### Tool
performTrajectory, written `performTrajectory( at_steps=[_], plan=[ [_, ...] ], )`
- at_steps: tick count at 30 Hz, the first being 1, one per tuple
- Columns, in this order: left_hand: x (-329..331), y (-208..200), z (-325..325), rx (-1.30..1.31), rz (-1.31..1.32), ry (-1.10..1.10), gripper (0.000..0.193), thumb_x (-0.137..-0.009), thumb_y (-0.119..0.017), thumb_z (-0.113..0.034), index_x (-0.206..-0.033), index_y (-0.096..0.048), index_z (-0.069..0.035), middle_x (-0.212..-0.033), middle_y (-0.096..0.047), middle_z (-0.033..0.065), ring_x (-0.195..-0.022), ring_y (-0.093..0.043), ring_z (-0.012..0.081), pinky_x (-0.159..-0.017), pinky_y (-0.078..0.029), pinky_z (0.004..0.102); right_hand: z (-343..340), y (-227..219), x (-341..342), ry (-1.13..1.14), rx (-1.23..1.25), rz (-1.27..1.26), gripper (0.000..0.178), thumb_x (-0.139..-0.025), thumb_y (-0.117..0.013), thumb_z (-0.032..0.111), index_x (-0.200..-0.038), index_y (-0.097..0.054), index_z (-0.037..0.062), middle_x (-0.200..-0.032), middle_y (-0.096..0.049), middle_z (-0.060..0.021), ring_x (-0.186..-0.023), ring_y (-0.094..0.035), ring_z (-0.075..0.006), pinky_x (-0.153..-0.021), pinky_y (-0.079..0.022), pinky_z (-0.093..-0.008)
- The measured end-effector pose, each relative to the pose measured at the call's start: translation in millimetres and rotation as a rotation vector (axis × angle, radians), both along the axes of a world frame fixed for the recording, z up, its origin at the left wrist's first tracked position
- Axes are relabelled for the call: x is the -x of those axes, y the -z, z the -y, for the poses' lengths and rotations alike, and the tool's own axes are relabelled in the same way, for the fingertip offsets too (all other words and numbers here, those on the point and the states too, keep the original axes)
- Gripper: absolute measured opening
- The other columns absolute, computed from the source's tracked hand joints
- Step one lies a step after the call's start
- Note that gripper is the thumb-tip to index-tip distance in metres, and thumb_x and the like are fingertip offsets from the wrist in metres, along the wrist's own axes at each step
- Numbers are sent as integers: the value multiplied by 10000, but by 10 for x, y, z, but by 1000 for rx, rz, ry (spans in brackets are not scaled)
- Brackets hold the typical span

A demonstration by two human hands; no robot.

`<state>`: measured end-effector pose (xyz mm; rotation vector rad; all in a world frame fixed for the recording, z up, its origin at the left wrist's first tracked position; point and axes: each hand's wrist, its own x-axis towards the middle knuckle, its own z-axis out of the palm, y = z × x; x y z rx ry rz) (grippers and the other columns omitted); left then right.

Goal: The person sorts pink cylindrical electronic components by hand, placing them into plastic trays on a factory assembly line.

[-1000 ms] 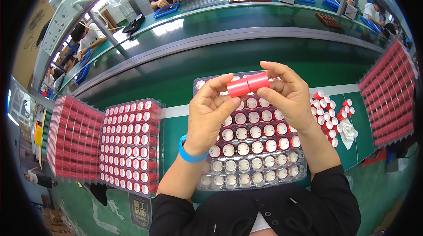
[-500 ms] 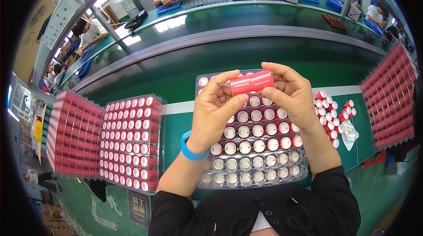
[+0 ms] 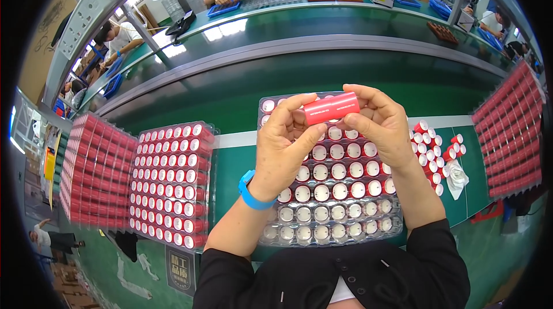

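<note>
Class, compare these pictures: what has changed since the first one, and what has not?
The two red cylinders, held end to end, have turned so that white print faces the camera, and the offset at their joint has shrunk. Nothing was taken up or let go: left hand and right hand both keep hold. The clear plastic tray and loose red cylinders stay as they were.

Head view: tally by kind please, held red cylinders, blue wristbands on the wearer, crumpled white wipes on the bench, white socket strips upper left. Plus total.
Held red cylinders: 2
Blue wristband: 1
Crumpled white wipe: 1
White socket strip: 1
Total: 5
</note>
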<state>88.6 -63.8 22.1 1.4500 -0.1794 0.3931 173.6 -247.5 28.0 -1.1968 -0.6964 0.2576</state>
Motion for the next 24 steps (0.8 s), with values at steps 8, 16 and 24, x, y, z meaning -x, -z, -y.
performTrajectory(
  at_steps=[8,16,24],
  plan=[
    [-12,11,9,-41,-35,-13,424,-899,-679,41,-1295,-540,-22,-1108,-668,100,-1022,-645,135,-884,-527,266,11,41,-40,-12,31,-24,429,-922,-686,35,-1322,-547,-31,-1130,-673,-115,-989,-695,-167,-858,-566,-286],
    [-14,6,9,-94,-64,-36,412,-899,-670,51,-1283,-539,-23,-1101,-668,98,-1012,-645,129,-866,-528,256,21,92,-91,-18,53,-43,470,-913,-712,55,-1343,-540,-27,-1154,-675,-100,-965,-681,-119,-817,-546,-239],
    [-21,16,15,-124,-47,-60,413,-899,-673,49,-1282,-536,-26,-1094,-667,95,-998,-647,128,-860,-528,253,14,79,-79,-19,70,-36,477,-908,-718,55,-1345,-542,-21,-1143,-669,-86,-943,-674,-105,-800,-541,-228]
  ],
)
